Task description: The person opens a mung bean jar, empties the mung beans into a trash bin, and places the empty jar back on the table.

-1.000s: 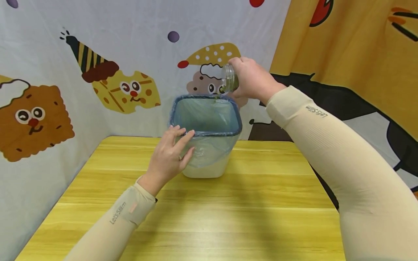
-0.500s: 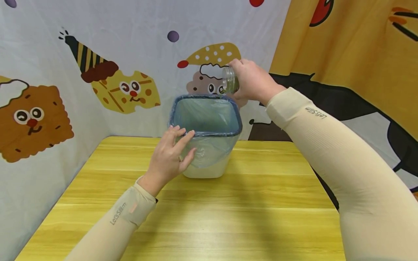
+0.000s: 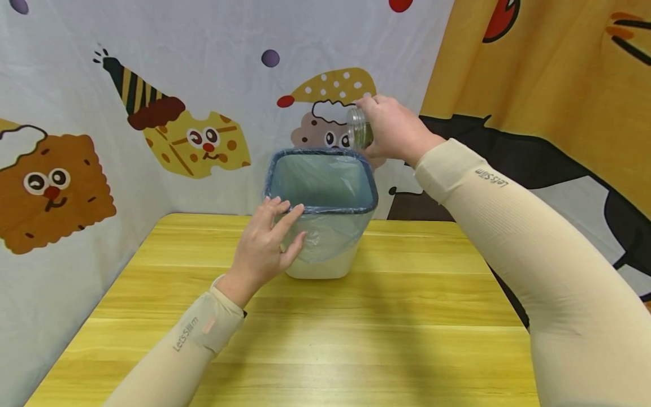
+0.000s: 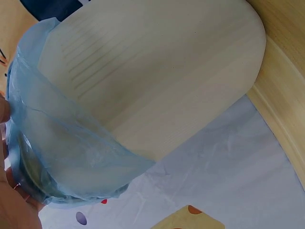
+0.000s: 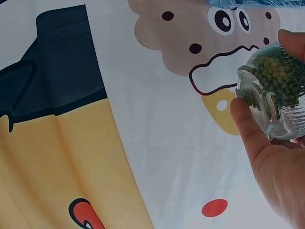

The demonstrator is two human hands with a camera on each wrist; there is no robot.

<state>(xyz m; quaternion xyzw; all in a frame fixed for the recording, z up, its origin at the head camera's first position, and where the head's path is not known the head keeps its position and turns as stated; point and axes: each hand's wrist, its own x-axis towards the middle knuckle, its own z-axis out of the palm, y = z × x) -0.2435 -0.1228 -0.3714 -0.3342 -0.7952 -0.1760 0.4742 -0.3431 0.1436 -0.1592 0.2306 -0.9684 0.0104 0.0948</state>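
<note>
My right hand (image 3: 394, 127) grips a clear glass jar (image 3: 359, 129) above the bin's far right corner. The jar lies tipped on its side, its mouth toward the left. Small green beans (image 5: 281, 76) show through the glass in the right wrist view. Below stands a pale bin (image 3: 320, 265) lined with a blue translucent bag (image 3: 325, 234), folded over the rim. My left hand (image 3: 259, 243) rests on the near left part of that rim, its fingers spread and fairly straight. The bin's floor is hidden by its front wall.
The bin stands near the back of a yellow wood-grain table (image 3: 315, 339). Behind it hangs a white curtain (image 3: 213, 56) printed with cartoon food. A yellow and black printed cloth (image 3: 534, 73) hangs at the right.
A second ago green beans were falling from the jar's mouth; none show falling now. The jar has dropped slightly and tips down a little less. My left hand has hardly moved.
</note>
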